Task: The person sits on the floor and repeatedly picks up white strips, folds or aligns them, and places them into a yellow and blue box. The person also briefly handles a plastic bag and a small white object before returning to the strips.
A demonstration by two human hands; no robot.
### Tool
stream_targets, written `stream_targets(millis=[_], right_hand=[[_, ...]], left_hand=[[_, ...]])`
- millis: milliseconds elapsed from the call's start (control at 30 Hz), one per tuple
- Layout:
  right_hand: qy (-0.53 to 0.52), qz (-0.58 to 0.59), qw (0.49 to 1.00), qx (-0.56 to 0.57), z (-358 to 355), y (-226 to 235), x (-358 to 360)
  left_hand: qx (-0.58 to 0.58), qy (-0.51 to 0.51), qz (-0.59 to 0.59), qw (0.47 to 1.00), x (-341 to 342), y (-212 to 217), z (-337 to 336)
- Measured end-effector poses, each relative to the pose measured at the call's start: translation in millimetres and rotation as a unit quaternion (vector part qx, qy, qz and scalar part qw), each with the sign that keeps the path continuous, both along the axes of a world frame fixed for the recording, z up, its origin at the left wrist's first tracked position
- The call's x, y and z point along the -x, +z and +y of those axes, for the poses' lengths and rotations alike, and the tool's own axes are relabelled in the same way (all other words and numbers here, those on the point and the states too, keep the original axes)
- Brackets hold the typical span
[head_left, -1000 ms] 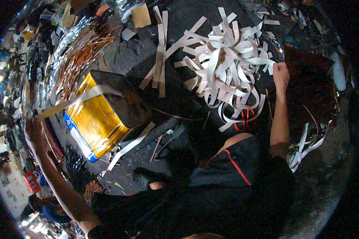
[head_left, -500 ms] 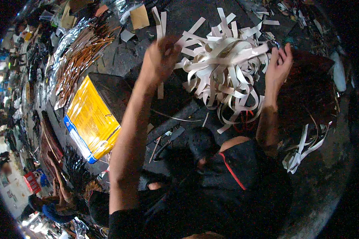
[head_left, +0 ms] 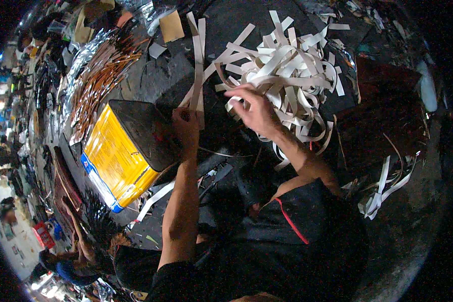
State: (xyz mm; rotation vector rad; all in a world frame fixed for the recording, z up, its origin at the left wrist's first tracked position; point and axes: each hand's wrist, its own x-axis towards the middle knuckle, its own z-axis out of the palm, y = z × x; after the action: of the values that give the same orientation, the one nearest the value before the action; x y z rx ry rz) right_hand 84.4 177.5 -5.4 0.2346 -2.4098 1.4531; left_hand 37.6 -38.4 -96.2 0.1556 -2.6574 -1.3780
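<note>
A tangled heap of flat, off-white strips point(head_left: 302, 90) lies on the dark floor in front of me. My left hand point(head_left: 186, 123) is at the left of the heap, fingers closed on a pale strip that runs up and right toward the pile. Two long strips point(head_left: 198, 55) lie crossed just beyond that hand; their near end passes beside it. My right hand point(head_left: 256, 110) is over the heap's near left side. Its thumb and fingers are apart, close to a curled strip, and I see no firm grip.
Left of my left arm stands a yellow and blue rectangular can point(head_left: 118, 156) with a dark top. Beyond it lies a bundle of brown and silvery strips point(head_left: 103, 75). A few loose strips point(head_left: 380, 196) lie at the right. Another person's arm point(head_left: 78, 229) shows at the lower left.
My left hand has come back toward me from the heap's far left edge, with the strip. My right hand has swung left from the heap's right side to its near left side.
</note>
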Motion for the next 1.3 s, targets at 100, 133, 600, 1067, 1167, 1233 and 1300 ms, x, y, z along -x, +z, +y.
stream_targets(millis=[100,133,600,1067,1167,1233,1300], right_hand=[[0.045,0.025,0.998,-0.017,-15,-12,12],[0.045,0.023,0.999,-0.013,-22,-7,15],[0.060,-0.092,0.993,0.046,-29,23,1],[0.005,-0.065,0.997,0.050,-24,8,-1],[0.047,-0.112,0.982,0.145,-27,7,0],[0.027,-0.126,0.983,0.134,-27,5,-1],[0.010,-0.128,0.984,0.127,-27,-1,-2]], left_hand=[[-0.193,-0.069,-0.009,0.979,-9,52,21],[-0.260,-0.092,-0.017,0.961,-15,72,22],[-0.089,-0.187,0.042,0.977,-37,142,30],[-0.078,-0.209,0.070,0.972,-31,159,44],[-0.075,-0.193,0.101,0.973,-35,144,42],[-0.122,-0.197,0.083,0.969,-35,137,43],[-0.167,-0.202,0.043,0.964,-36,134,42]])
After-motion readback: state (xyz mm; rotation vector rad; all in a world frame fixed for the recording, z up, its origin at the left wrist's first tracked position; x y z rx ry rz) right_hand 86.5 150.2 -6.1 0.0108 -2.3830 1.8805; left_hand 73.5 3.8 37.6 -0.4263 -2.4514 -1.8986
